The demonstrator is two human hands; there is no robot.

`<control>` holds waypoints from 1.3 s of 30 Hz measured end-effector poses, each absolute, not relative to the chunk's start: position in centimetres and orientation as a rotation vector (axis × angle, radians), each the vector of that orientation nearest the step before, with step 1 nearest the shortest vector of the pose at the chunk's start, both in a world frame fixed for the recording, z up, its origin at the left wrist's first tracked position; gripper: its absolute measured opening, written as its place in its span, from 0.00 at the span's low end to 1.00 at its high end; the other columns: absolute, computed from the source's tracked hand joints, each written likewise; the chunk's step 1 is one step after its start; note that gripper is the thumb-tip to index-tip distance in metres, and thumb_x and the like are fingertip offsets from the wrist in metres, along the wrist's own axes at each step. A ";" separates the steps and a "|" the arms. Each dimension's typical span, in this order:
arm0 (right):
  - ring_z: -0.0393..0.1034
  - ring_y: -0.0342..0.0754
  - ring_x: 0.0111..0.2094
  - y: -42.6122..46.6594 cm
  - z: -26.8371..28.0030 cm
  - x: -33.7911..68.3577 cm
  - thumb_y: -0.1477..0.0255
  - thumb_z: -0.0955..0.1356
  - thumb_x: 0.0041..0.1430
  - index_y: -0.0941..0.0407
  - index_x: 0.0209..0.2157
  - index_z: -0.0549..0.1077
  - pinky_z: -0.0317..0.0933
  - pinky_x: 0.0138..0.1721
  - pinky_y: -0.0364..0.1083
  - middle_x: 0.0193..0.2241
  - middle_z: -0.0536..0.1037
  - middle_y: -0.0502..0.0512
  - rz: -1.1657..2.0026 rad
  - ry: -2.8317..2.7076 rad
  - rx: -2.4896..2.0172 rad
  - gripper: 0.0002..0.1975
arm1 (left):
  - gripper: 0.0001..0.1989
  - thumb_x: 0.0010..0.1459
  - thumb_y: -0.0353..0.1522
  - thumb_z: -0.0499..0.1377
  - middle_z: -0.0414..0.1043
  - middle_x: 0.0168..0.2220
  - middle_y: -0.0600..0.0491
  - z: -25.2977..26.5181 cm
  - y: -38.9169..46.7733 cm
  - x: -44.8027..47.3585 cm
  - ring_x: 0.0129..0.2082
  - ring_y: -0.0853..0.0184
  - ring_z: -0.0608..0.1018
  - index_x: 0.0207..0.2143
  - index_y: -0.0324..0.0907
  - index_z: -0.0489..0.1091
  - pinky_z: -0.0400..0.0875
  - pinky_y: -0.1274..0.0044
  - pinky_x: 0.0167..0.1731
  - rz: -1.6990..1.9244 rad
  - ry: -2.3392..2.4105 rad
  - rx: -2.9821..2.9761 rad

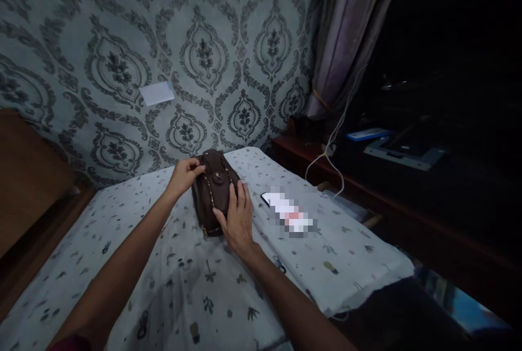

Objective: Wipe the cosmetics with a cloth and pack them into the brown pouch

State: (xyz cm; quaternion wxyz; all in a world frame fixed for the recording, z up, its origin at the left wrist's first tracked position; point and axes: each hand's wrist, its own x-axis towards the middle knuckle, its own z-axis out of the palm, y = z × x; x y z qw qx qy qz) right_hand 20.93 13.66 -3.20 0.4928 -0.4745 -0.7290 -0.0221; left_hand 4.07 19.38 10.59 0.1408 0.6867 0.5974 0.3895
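A dark brown handbag [216, 190] with gold-coloured chain trim and a flap with a small metal clasp rests on the patterned white sheet. At its far left edge, the fingers and thumb of my left hand [185, 174] are pinched together on the bag, by the upper end of a chain. My right hand [240, 218] lies against the bag's near right side, fingers stretched out and thumb spread toward the chain. The bag's inside is hidden.
A phone [287, 212] with a lit, blurred screen lies on the sheet [346, 253] right of the bag. Farther right, a white cable [336, 128] hangs beside a dark shelf holding a blue-edged object [369, 134]. Brown wooden furniture [32, 177] stands left; a patterned wall is behind.
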 end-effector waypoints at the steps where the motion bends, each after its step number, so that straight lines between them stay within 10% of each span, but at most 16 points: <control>1: 0.38 0.62 0.72 13.7 -3.2 20.9 0.60 0.62 0.69 0.62 0.71 0.47 0.48 0.67 0.66 0.70 0.52 0.71 -0.055 -1.766 -1.149 0.37 | 0.13 0.50 0.40 0.58 0.55 0.18 0.60 10.6 19.2 4.1 0.22 0.70 0.59 0.19 0.44 0.61 0.52 0.76 0.25 1.133 1.710 1.986; 39: 0.41 0.62 0.72 13.7 -3.4 21.9 0.56 0.64 0.66 0.60 0.72 0.39 0.49 0.67 0.66 0.70 0.46 0.73 0.153 -1.681 -1.078 0.44 | 0.13 0.52 0.32 0.62 0.75 0.43 0.49 10.4 20.1 7.3 0.47 0.55 0.73 0.42 0.43 0.76 0.65 0.65 0.52 0.948 1.645 2.423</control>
